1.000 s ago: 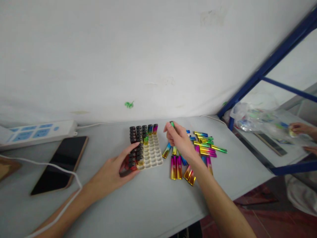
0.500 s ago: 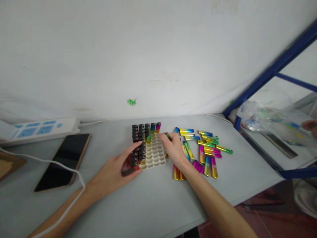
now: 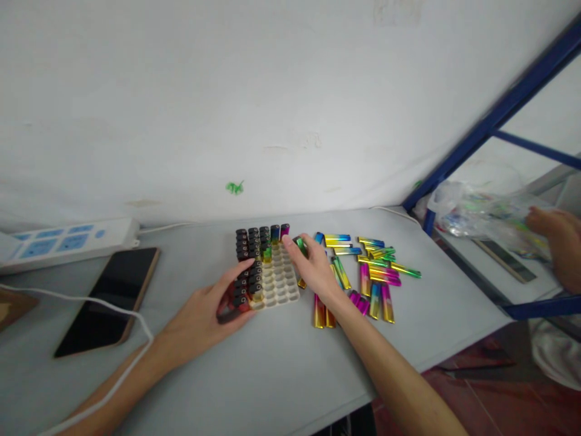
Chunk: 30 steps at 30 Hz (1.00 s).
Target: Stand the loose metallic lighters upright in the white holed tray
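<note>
Near the middle of the table stands a white tray [image 3: 284,290] with rows of holes. Black-topped lighters [image 3: 242,245] stand upright in its left columns and along its back row. My left hand [image 3: 215,309] grips the tray's near left side, thumb over the lighters and fingers low along the front. A dark piece shows inside that grip; I cannot make out what it is. Over the tray's right edge, my right hand [image 3: 313,263] pinches a green lighter [image 3: 301,244], tilted and partly hidden by the fingers. Shiny multicoloured lighters [image 3: 364,278] lie loose to the right.
A phone [image 3: 109,300] and a white power strip [image 3: 68,239] lie at left. A white cable [image 3: 136,315] crosses above my left forearm. Blue metal framing [image 3: 481,127] stands at right. Beyond it are plastic bags [image 3: 467,209] and another person's hand [image 3: 560,239].
My right hand has tilted, showing more of the green lighter. The other person's hand has come further into view at right. The whole view has shifted slightly.
</note>
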Each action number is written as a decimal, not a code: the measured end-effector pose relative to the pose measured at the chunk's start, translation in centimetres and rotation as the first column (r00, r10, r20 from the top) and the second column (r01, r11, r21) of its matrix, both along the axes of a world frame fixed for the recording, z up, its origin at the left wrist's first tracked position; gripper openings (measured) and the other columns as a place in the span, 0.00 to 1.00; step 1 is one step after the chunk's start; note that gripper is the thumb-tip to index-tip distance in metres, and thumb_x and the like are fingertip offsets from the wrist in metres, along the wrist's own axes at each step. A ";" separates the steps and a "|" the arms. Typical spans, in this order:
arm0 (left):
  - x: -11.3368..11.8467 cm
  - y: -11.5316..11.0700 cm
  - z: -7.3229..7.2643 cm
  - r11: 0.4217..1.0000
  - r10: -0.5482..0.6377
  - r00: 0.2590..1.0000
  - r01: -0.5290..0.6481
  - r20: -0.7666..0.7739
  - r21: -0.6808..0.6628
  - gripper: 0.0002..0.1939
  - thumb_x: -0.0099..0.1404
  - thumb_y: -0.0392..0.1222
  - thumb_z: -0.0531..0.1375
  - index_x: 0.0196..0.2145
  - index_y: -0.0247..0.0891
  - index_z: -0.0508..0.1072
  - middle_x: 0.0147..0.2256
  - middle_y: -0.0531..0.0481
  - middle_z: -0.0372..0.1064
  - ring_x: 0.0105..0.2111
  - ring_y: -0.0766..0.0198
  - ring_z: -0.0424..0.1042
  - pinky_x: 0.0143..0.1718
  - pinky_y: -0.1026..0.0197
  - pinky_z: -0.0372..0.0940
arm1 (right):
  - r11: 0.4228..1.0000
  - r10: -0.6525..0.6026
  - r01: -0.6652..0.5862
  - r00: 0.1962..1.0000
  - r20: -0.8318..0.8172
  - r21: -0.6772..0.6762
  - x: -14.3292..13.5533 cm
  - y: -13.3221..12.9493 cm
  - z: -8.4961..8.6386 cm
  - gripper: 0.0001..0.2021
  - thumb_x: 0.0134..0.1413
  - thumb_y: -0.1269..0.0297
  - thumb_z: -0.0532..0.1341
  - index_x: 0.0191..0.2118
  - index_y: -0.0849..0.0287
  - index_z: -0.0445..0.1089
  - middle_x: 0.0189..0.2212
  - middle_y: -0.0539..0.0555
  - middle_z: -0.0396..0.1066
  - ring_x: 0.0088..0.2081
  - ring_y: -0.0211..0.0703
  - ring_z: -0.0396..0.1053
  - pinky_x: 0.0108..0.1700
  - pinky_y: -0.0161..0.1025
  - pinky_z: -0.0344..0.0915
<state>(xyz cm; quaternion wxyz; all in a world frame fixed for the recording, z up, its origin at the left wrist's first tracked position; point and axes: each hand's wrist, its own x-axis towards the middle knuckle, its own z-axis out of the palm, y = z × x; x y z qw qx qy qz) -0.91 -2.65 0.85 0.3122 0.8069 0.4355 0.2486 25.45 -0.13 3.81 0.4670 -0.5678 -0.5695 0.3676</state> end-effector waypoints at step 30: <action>0.5 -0.4 1.4 1.000 -0.002 0.999 0.001 -0.037 -0.023 0.42 0.71 0.51 0.66 0.77 0.44 0.58 0.32 0.57 0.73 0.28 0.61 0.72 0.33 0.61 0.71 | 0.967 0.125 -0.253 0.574 0.809 0.031 -2.4 -1.0 0.8 0.13 0.82 0.58 0.56 0.50 0.61 0.72 0.46 0.65 0.79 0.46 0.55 0.79 0.47 0.45 0.71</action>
